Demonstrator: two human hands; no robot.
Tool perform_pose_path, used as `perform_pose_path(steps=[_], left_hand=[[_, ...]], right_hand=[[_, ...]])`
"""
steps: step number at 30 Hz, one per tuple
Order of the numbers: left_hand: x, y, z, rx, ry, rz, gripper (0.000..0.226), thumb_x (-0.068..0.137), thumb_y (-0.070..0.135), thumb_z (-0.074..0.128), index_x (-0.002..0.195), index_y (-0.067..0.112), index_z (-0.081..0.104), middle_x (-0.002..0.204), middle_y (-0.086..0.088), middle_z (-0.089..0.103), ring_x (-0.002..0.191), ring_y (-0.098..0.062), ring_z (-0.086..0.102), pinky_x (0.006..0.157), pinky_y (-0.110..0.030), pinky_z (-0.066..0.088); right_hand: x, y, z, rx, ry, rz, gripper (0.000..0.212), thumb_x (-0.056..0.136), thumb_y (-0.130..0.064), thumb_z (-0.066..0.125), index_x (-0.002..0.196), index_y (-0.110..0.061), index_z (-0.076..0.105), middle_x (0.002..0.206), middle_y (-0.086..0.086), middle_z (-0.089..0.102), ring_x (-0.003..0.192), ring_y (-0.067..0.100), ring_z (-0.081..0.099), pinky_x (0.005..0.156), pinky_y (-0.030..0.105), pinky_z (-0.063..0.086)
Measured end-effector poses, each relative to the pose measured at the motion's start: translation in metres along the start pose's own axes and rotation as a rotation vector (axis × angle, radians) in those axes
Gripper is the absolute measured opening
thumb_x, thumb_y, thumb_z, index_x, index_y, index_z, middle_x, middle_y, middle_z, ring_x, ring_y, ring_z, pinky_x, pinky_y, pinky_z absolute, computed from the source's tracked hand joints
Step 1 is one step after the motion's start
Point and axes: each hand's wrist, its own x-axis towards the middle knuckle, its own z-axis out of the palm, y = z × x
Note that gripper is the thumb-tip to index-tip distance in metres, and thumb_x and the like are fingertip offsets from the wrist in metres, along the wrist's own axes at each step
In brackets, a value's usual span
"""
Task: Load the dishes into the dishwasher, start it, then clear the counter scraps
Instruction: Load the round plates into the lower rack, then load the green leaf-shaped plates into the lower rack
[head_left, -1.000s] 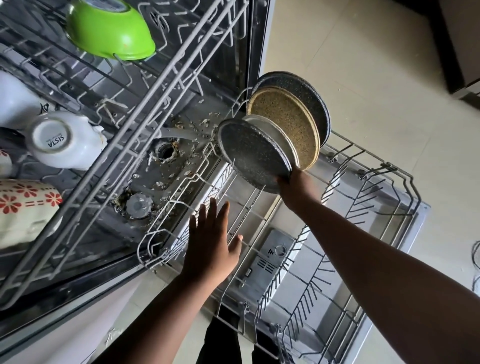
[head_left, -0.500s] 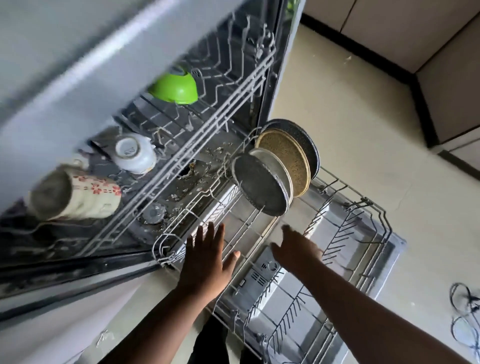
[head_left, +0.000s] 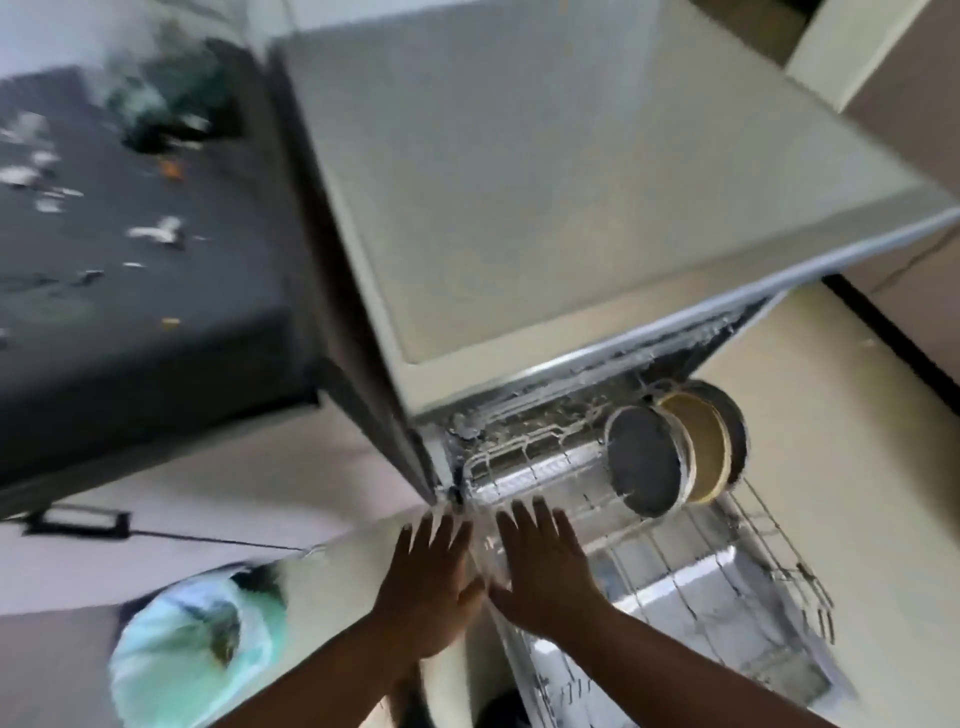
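The frame is blurred by head motion. The dishwasher's pale top (head_left: 545, 182) fills the middle. Below it the lower wire rack (head_left: 769, 566) is pulled out over the open door. Several round plates (head_left: 644, 460), grey and tan, stand on edge at the rack's far end. My left hand (head_left: 431, 582) and my right hand (head_left: 545, 566) are side by side with straight, spread fingers, at the rack's near left corner; whether they touch it is unclear. Neither hand holds anything. Pale scraps (head_left: 156, 231) lie scattered on the dark counter (head_left: 130, 322) to the left.
A bin lined with a light green bag (head_left: 192, 649) stands on the floor at lower left. A dark blurred heap (head_left: 171, 104) sits at the counter's back. Beige floor tiles (head_left: 831, 441) lie to the right, with cabinet fronts at upper right.
My view rose from inside the dishwasher to above its top and the counter. My right hand left the plates and came back beside my left hand at the rack's near corner.
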Motion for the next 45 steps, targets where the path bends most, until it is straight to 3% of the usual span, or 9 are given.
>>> perform_pose_path(steps=[7, 14, 18, 22, 27, 29, 32, 38, 45], left_hand=[[-0.102, -0.086, -0.026, -0.073, 0.207, -0.218, 0.065, 0.097, 0.058, 0.011, 0.132, 0.015, 0.045, 0.127, -0.012, 0.062, 0.112, -0.033, 0.063, 0.106, -0.044, 0.019], [-0.236, -0.186, -0.056, -0.127, 0.433, -0.429, 0.064, 0.096, 0.059, 0.016, 0.135, 0.019, 0.049, 0.137, -0.006, 0.055, 0.125, -0.027, 0.053, 0.113, -0.038, 0.009], [-0.312, -0.245, -0.080, -0.109, 0.534, -0.549, 0.063, 0.095, 0.059, 0.013, 0.134, 0.020, 0.044, 0.135, -0.007, 0.057, 0.122, -0.030, 0.056, 0.109, -0.041, 0.012], [-0.363, -0.308, -0.094, -0.114, 0.642, -0.693, 0.064, 0.096, 0.055, 0.012, 0.135, 0.015, 0.042, 0.139, -0.014, 0.051, 0.127, -0.030, 0.039, 0.113, -0.039, 0.008], [-0.401, -0.368, -0.125, -0.168, 0.713, -0.852, 0.066, 0.096, 0.060, 0.012, 0.136, 0.016, 0.041, 0.136, -0.010, 0.056, 0.130, -0.026, 0.036, 0.111, -0.037, 0.009], [-0.405, -0.390, -0.135, -0.173, 0.735, -0.878, 0.065, 0.096, 0.060, 0.014, 0.137, 0.017, 0.041, 0.137, -0.009, 0.055, 0.131, -0.025, 0.035, 0.111, -0.035, 0.008], [-0.401, -0.424, -0.154, -0.182, 0.751, -0.956, 0.068, 0.095, 0.062, 0.014, 0.137, 0.018, 0.044, 0.137, -0.008, 0.055, 0.132, -0.028, 0.044, 0.111, -0.033, 0.006], [-0.382, -0.478, -0.213, -0.175, 0.810, -1.097, 0.107, 0.060, 0.077, -0.021, 0.152, 0.023, -0.010, 0.157, 0.004, -0.016, 0.136, -0.011, -0.026, 0.111, -0.031, -0.021], [-0.375, -0.525, -0.252, -0.470, 0.846, -1.281, 0.097, 0.071, 0.080, -0.002, 0.153, 0.028, -0.007, 0.160, 0.004, -0.011, 0.142, -0.011, -0.020, 0.116, -0.035, -0.012]], right_hand=[[0.003, -0.120, -0.040, -0.178, -0.006, -0.265, 0.086, 0.064, -0.069, 0.050, 0.129, -0.013, 0.046, 0.125, 0.013, 0.063, 0.117, 0.036, 0.059, 0.091, 0.052, 0.052], [-0.003, -0.307, -0.070, -0.315, 0.079, -0.567, 0.074, 0.069, -0.064, 0.044, 0.124, -0.019, 0.064, 0.126, 0.005, 0.065, 0.121, 0.029, 0.058, 0.098, 0.040, 0.044], [-0.013, -0.425, -0.097, -0.316, 0.149, -0.733, 0.074, 0.086, -0.057, 0.040, 0.149, -0.019, 0.030, 0.157, 0.004, 0.023, 0.146, 0.032, 0.014, 0.112, 0.042, 0.000], [-0.006, -0.507, -0.106, -0.284, 0.177, -0.789, 0.074, 0.064, -0.059, 0.041, 0.119, -0.015, 0.064, 0.121, 0.006, 0.067, 0.119, 0.028, 0.059, 0.112, 0.036, 0.025], [0.014, -0.584, -0.125, -0.317, 0.262, -0.868, 0.071, 0.070, -0.064, 0.046, 0.121, -0.018, 0.065, 0.124, 0.003, 0.065, 0.121, 0.027, 0.058, 0.112, 0.037, 0.020], [0.017, -0.606, -0.144, -0.297, 0.236, -0.873, 0.071, 0.079, -0.065, 0.041, 0.130, -0.019, 0.059, 0.134, 0.003, 0.059, 0.131, 0.025, 0.046, 0.113, 0.034, 0.027], [0.046, -0.635, -0.159, -0.194, 0.335, -0.990, 0.077, 0.092, -0.063, 0.029, 0.154, -0.019, 0.014, 0.161, 0.003, 0.007, 0.147, 0.023, -0.007, 0.112, 0.034, -0.008], [0.124, -0.676, -0.182, -0.144, 0.372, -1.067, 0.087, 0.084, -0.069, 0.032, 0.154, -0.019, 0.013, 0.162, 0.004, 0.008, 0.143, 0.021, -0.017, 0.111, 0.032, -0.009], [0.189, -0.719, -0.224, -0.085, 0.162, -0.986, 0.083, 0.089, -0.063, 0.041, 0.154, -0.022, 0.008, 0.162, 0.000, 0.004, 0.148, 0.023, -0.009, 0.119, 0.037, -0.001]])
